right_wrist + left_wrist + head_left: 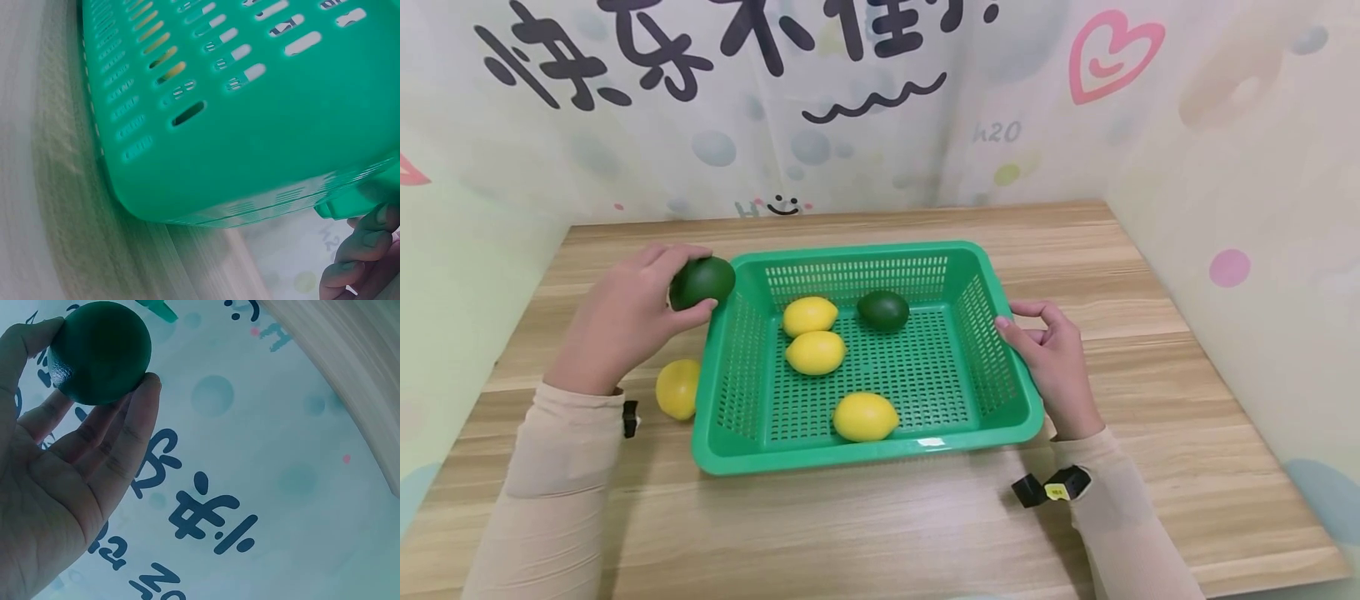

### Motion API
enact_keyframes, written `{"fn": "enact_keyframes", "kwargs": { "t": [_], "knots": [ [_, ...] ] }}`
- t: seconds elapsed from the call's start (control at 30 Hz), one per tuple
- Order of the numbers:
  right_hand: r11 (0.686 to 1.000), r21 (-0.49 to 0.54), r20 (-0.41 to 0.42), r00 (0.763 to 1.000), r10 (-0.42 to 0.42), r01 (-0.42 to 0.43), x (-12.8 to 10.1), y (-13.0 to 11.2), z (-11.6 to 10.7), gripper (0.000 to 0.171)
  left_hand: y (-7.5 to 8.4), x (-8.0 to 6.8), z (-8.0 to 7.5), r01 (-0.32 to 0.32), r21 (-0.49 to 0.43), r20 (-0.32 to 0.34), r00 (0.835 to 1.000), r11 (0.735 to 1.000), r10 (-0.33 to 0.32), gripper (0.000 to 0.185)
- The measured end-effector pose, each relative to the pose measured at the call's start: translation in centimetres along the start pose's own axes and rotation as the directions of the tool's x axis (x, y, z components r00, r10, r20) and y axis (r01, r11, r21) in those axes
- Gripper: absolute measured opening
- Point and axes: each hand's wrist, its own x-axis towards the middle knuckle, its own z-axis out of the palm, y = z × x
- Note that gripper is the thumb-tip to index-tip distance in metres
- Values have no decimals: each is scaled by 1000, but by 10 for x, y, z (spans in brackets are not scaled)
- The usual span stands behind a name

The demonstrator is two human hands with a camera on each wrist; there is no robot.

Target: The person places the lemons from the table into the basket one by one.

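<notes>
My left hand (628,312) holds a dark green avocado (703,283) between thumb and fingers, close by the left rim of a green plastic basket (865,457). In the left wrist view the avocado (100,353) shows round, end-on, with the fingertips along its side. At the basket's right rim, my right hand (1056,362) grips the edge, thumb on top. Inside the basket lie another avocado (883,311) and three lemons, one (865,417) near the front wall and two, an upper lemon (810,317) and a lower lemon (816,353), side by side at the left.
Against the basket's outer left side, another lemon (677,389) lies on the wooden table (865,525), partly hidden by the rim. A printed wall cloth (880,150) hangs behind the table. The basket's slotted side (250,137) fills much of the right wrist view.
</notes>
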Motion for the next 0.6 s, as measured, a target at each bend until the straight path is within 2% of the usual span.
{"fn": "enact_keyframes", "kwargs": {
  "t": [0.2,0.6],
  "knots": [
    [1000,2,4,1000,12,-12,0,-1,1,42,3,3,0,-22,13,2,1000,1000,22,53],
    [1000,-16,2,1000,17,-17,-1,-1,0,44,13,6,-4,-1,9,44,999,1000,0,56]
  ]
}}
